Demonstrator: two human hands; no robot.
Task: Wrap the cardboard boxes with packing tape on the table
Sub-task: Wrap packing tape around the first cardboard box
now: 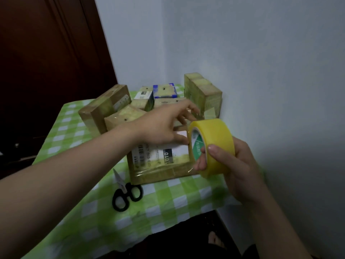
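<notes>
Yellow packing tape roll (214,144) clamped in the right hand (240,165), beside the labelled cardboard box (160,163) on the table (183,202); left hand (160,128) over its top (pinching tape? cannot tell). Slack could leave wrinkles.

tablecloth (186,195): green and white checks
packing tape roll (216,139): glossy yellow; core label green and white
scissors (128,195): black handles, pale blades
front cardboard box (158,172): tan brown, yellowish sheen
shipping label (155,152): white, black barcodes
small box (164,90), upper centre: blue edges
door (46,62), upper left: dark reddish brown
wall (261,53): pale grey-blue
</notes>
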